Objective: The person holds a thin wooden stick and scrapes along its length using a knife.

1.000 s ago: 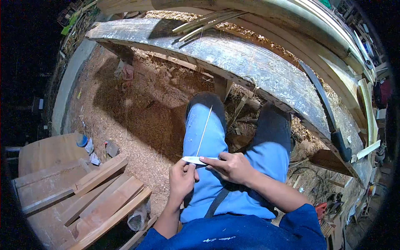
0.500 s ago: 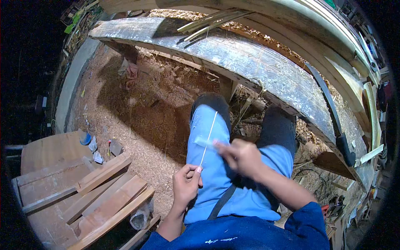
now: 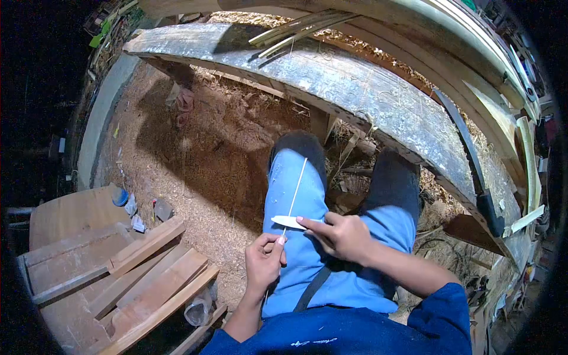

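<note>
Pinched between the thumb and fingers of my left hand (image 3: 264, 260) is a thin pale stick (image 3: 299, 183), which looks like a bamboo sliver. It slants up over my blue-trousered leg, and its lower end shows below the hand. My right hand (image 3: 343, 236) is closed on a knife (image 3: 288, 222); its handle is hidden inside the fist. The short bright blade lies across the stick just above my left fingertips, pointing left. One finger of the right hand rests along the blade's base.
Ahead runs a long weathered plank bench (image 3: 331, 77) with several split strips (image 3: 302, 26) and a long dark blade (image 3: 464, 136) on it. Wood pieces (image 3: 160, 290) are stacked at the lower left near a blue-capped item (image 3: 120, 197). Shavings cover the ground.
My right hand has brought the knife down along the stick, closer to my left hand. The blade was blurred and is now sharp. My left hand keeps its pinch on the stick.
</note>
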Demonstrator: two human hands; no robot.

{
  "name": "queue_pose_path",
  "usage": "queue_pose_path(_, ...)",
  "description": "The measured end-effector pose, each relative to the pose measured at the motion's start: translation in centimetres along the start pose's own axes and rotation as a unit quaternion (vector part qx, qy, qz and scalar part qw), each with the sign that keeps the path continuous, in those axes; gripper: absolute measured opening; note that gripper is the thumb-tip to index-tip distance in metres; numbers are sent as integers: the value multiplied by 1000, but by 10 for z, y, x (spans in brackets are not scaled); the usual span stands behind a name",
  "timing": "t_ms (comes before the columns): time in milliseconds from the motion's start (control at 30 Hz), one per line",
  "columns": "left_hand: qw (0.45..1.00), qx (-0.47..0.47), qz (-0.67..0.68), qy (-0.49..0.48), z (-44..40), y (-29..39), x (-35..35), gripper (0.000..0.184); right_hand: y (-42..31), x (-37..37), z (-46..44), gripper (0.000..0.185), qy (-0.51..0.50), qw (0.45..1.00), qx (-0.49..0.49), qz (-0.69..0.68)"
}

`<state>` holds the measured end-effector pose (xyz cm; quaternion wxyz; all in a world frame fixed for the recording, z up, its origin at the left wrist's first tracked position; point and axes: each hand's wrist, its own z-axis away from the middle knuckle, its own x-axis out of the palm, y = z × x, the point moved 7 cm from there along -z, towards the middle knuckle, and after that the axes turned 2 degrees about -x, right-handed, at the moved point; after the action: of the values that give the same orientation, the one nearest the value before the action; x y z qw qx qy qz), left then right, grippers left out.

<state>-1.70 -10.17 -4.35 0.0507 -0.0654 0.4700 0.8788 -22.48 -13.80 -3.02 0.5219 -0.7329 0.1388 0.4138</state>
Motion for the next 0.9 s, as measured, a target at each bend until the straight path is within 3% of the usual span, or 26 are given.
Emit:
queue_pose_path(67,1000,-3,14,1,2,-1,-1,15,26,-13,-11,40,79,994,68,-11)
queue_pose_path(267,1000,-28,5,5,4,0,2,15,8,-9,-5,35,32,999,38,7)
queue_pose_path(333,1000,-22,13,4,7,0,3,15,36,-19,-13,34,103,987,117,23)
queue_pose_path(500,1000,-17,15,5,6,-3,3,15,12,10,4,48,24,999,7,39)
queue_pose_path(600,1000,-10,13,8,8,-1,3,15,45,-29,-23,40,134,976,170,27)
queue_pose_path(633,1000,-8,14,8,9,-1,4,15,38,-24,-21,41,139,982,119,45)
queue_pose_path(733,1000,-11,23,12,6,-4,1,15,-1,-5,-5,47,10,997,28,64)
queue_pose_path(767,1000,-11,23,12,7,-4,0,15,12,-1,-2,47,40,997,17,57)
queue_pose_path(800,1000,-8,19,8,8,-3,0,15,36,-7,-9,35,120,991,37,38)
queue_pose_path(867,1000,-5,17,5,10,-4,2,14,90,-18,-21,29,259,954,134,-72)
queue_pose_path(900,1000,-5,24,4,10,-5,2,15,89,-28,-25,31,237,952,182,-57)
